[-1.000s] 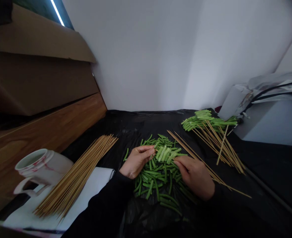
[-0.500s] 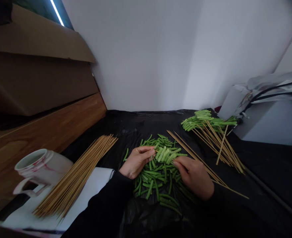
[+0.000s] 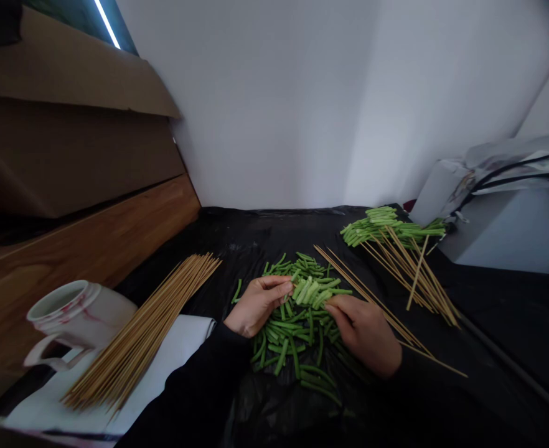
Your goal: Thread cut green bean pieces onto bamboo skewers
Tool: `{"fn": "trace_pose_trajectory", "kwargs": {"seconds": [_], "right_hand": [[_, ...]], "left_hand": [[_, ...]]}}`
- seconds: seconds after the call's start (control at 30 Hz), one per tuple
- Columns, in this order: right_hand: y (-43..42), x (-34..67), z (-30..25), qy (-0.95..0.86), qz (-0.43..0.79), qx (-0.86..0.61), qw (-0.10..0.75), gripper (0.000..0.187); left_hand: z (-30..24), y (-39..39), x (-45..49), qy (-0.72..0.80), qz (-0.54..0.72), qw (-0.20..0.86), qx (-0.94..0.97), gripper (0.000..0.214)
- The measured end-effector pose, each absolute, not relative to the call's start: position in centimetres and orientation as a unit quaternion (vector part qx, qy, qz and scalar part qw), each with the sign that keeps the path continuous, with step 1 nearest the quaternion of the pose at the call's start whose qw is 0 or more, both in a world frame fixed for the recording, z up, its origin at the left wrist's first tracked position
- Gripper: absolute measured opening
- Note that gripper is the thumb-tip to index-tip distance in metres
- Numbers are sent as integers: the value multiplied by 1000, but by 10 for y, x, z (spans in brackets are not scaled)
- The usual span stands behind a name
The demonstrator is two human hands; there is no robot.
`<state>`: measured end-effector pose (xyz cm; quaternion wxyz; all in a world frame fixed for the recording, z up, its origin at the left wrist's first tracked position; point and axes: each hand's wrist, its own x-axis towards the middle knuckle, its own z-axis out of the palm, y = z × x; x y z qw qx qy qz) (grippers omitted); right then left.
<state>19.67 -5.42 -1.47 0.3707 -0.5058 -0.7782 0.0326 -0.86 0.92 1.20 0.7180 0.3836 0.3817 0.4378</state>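
Note:
Cut pieces of green bean (image 3: 310, 291) sit side by side in a row between my hands, threaded on a bamboo skewer that they mostly hide. My left hand (image 3: 260, 302) is closed in a pinch at the row's left end, on a bean piece by the skewer's tip. At the other end my right hand (image 3: 365, 330) is closed around the skewer; its fingers hide the grip. A thin stick (image 3: 436, 359) runs out past the right hand to the lower right. Loose green beans (image 3: 281, 354) lie in a pile beneath both hands.
A bundle of bamboo skewers (image 3: 148, 330) rests on white paper (image 3: 188, 339) beside a mug (image 3: 94, 311) at left. Filled bean skewers (image 3: 386, 227) lie stacked at back right, near a grey-white box (image 3: 512, 230). Black plastic (image 3: 256, 227) covers the table; a cardboard box (image 3: 83, 149) stands left.
Almost nothing differs. Both hands stay in place around the row of beans, and the stick past my right hand has shifted very slightly.

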Motion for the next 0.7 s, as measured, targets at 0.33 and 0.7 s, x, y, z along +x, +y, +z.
{"fn": "trace_pose_trajectory", "kwargs": {"seconds": [0.33,0.7], "right_hand": [[-54,197,-15,-786,28,-499,364,26],[-54,196,-15,-783,63,-500,364,23]], "left_hand": [[8,10,-9,389,431,710,398,26],[7,11,-9,409,426,704,395,29]]}}
